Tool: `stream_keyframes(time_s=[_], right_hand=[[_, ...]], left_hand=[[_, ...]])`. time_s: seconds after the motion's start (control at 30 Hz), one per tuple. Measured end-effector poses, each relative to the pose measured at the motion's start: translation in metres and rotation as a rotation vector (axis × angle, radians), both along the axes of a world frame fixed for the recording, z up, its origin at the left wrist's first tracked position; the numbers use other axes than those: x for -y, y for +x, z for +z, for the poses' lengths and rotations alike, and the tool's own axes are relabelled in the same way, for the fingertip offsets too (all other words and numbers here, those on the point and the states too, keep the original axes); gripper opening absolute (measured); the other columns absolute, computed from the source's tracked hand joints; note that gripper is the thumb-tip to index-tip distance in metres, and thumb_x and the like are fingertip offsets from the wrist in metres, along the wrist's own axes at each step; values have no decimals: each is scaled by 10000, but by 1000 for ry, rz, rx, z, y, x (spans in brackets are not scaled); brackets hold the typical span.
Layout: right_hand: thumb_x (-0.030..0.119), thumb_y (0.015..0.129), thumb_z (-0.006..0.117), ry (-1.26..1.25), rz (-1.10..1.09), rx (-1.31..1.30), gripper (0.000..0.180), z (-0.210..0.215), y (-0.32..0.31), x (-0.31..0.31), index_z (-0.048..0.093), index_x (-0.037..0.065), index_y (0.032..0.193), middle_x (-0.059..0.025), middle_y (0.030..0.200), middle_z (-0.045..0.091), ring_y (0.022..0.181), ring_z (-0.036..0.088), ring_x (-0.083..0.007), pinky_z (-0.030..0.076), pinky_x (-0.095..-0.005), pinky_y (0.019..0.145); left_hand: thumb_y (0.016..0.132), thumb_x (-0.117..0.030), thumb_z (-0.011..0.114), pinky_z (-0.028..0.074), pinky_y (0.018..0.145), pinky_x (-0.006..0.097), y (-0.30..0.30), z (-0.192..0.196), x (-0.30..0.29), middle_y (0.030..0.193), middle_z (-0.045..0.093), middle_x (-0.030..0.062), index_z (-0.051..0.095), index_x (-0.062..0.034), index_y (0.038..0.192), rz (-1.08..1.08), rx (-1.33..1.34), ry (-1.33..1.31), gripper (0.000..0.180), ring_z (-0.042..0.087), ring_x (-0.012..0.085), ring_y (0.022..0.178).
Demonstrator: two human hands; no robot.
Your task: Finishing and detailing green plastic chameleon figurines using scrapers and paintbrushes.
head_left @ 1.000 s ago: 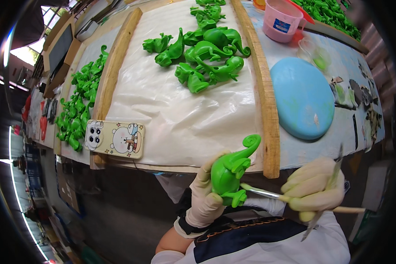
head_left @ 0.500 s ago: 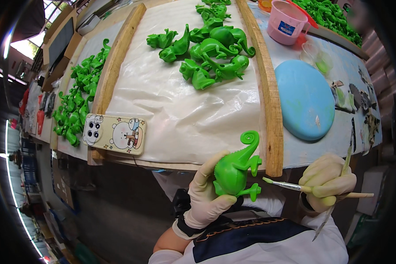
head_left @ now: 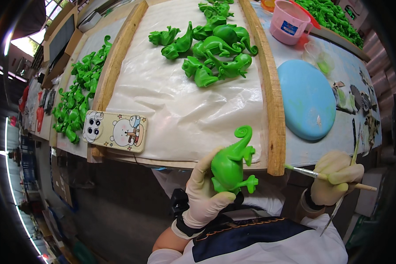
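Green curled-tail figure at lower centre of frame, held in front of the near edge of the sheet-covered table. Left grip wrapped round the body — fingers along the left flank, thumb across the lower end. Right grip, toward lower right, closed on a paintbrush and a thin tool, well apart from the figure.

Handling (judged): looks like moulded plastic, so probably light and stiff rather than soft. Glossy; might slip a little, more so if wet — cannot tell. Best taken round the thick, rounded body, as now. Better to avoid pinching the curled tail or the stubby legs: thinner, likelier to bend or snap.

Hidden or unclear: far side of the body and ends of the left fingers, out of sight. Cannot make out a head on the figure. Middle of the thin tool lost inside the right grip; kind uncertain. Hard to count the green figures at top centre, overlapping and cut off by the upper edge.
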State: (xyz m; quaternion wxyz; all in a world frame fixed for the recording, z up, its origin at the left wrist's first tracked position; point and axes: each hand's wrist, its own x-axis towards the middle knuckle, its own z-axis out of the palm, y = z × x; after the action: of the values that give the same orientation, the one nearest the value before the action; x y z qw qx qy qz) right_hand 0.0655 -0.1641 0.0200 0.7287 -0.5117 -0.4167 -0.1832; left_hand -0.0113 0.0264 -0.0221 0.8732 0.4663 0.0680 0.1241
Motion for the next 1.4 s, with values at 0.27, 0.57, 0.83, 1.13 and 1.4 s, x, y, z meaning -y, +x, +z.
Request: stream_keyframes(time_s=[0.27,0.57,0.83,1.13,1.4], right_hand=[[264,770,575,16,-341,-102,318,-9,-3,10,470,-17,662,-123,514,495,345,435,-169,354,-264,315],[326,823,487,-141,-527,-119,304,-14,-8,11,400,42,759,-73,535,462,429,415,-135,345,-229,389],[319,832,473,-147,-525,-137,297,-19,-7,13,401,38,768,-69,531,458,446,420,-136,348,-227,401],[318,823,492,-114,-499,-164,307,-22,-7,10,391,35,759,-69,543,438,441,397,-128,348,-225,385],[337,821,488,-135,-521,-179,323,-23,-9,9,386,38,751,-62,535,428,435,387,-125,332,-221,373]], left_hand=[[645,-504,608,427,591,300,1,3,-16,904,512,83,352,-55,1171,-323,-119,-413,737,534,202,746],[636,-512,603,420,738,312,-3,1,-19,1007,507,80,416,-97,1142,-348,-172,-950,680,530,236,876],[662,-498,583,438,799,332,-2,-1,-19,1075,490,89,406,-87,1146,-361,-85,-1051,659,503,247,961],[730,-444,564,442,811,337,2,9,-16,1094,470,87,303,-51,1228,-351,-17,-1199,686,496,231,951],[686,-452,617,421,792,309,3,6,-16,1045,471,53,210,-58,1277,-474,79,-1290,818,496,201,891]])
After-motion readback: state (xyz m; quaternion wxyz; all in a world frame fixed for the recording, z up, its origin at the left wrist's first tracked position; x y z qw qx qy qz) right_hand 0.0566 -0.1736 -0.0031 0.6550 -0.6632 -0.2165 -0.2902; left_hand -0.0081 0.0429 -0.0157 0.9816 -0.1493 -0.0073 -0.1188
